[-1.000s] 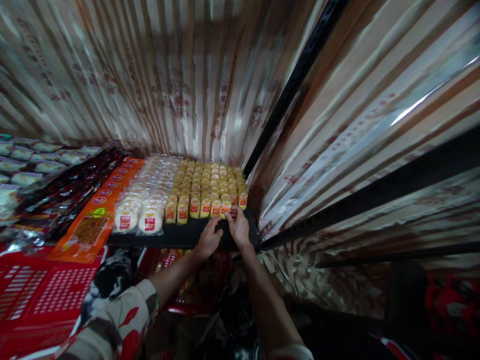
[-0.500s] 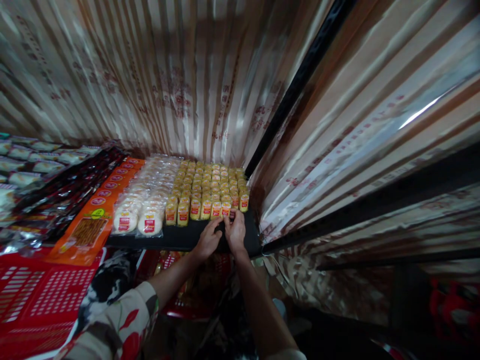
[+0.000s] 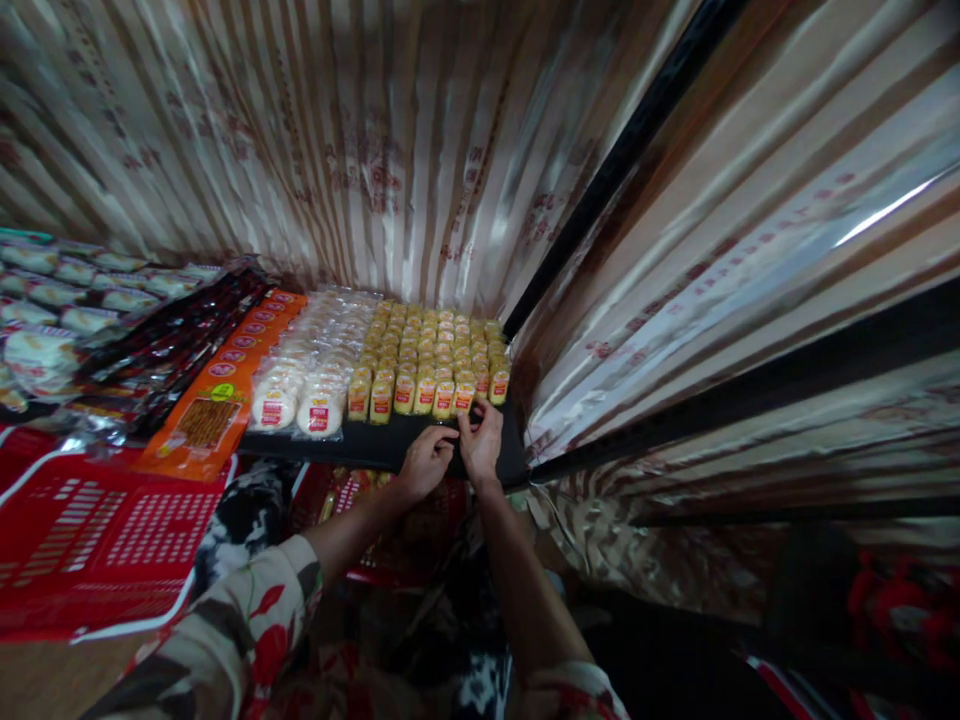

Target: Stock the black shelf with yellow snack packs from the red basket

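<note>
Rows of small yellow snack packs (image 3: 431, 355) with red labels stand on a black shelf (image 3: 375, 448) in a corner. My left hand (image 3: 426, 462) rests on the shelf's front edge, fingers curled, just below the front row. My right hand (image 3: 480, 445) is beside it, its fingertips pinching at the front-row pack (image 3: 463, 395) near the right end. What the left fingers hold, if anything, I cannot make out.
White round cakes in clear wrap (image 3: 304, 385) lie left of the yellow packs, then an orange packet (image 3: 206, 420) and dark packets (image 3: 165, 350). A red plastic crate (image 3: 97, 540) sits lower left. Striped foil sheeting (image 3: 420, 150) covers the walls.
The view has shifted slightly, so the shelf sits higher and further right. Both hands stay at the front row; the left hand's fingers have curled in more.
</note>
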Demonstrator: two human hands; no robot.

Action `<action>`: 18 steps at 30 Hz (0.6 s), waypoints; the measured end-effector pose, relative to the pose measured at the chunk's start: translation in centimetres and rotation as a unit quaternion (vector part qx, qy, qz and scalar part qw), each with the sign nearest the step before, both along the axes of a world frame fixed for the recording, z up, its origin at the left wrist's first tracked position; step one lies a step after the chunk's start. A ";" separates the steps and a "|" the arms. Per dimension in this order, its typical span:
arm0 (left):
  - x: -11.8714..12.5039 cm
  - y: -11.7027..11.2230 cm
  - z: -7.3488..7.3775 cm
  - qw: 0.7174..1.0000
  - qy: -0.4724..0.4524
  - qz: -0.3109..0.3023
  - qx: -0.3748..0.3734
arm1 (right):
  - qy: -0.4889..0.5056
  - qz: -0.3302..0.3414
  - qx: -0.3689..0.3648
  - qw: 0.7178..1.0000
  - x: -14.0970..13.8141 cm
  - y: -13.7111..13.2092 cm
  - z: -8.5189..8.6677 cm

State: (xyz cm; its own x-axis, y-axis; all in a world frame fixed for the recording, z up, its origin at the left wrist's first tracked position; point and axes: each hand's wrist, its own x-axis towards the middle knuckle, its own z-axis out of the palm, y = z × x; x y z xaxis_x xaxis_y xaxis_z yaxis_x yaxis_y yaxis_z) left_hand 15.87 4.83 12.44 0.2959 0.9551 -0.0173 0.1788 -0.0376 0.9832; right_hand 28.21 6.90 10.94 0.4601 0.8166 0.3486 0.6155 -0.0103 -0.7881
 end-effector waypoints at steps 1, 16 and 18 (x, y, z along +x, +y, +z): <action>-0.5 -0.6 0.2 1.000 0.001 -0.015 -0.001 | 0.000 -0.007 0.014 1.000 -0.4 -0.5 0.3; -10.3 -4.9 -8.4 0.965 0.137 -0.018 -0.223 | -0.240 0.361 -0.401 0.807 -7.7 -7.6 -5.8; -10.2 -5.3 -9.4 0.964 0.122 -0.017 -0.234 | -0.263 0.348 -0.434 0.789 -7.6 -7.0 -7.2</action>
